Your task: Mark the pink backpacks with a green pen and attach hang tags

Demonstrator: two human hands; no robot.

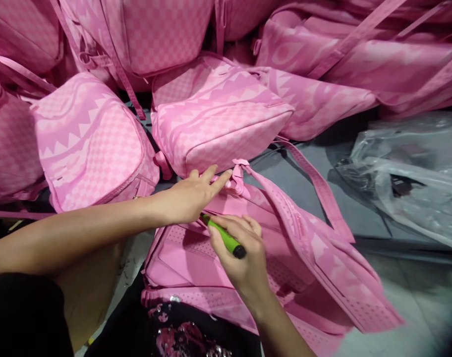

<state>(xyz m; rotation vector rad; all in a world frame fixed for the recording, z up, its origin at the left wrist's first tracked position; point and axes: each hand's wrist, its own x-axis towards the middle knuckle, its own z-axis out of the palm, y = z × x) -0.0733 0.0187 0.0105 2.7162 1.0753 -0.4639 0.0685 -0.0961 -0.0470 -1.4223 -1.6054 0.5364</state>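
A pink backpack point(278, 233) lies in front of me, unzipped, its inner lining and a dotted mesh panel showing. My left hand point(194, 196) rests on its upper edge, fingers stretched out and spread, holding nothing. Just below, my right hand point(241, 248) is closed around a bright green marker point(228, 237) with a black end. The marker's front tip points up and left into the bag beside my left palm, where the exact contact is hidden. A pink strap point(322, 193) loops from the bag's far side.
Other pink patterned backpacks lie close by: one point(222, 119) just beyond my left hand, another point(92, 144) to the left, more heaped behind. Clear plastic bags point(415, 173) lie on the grey table point(322, 168) at right. A pale floor point(426, 297) shows at lower right.
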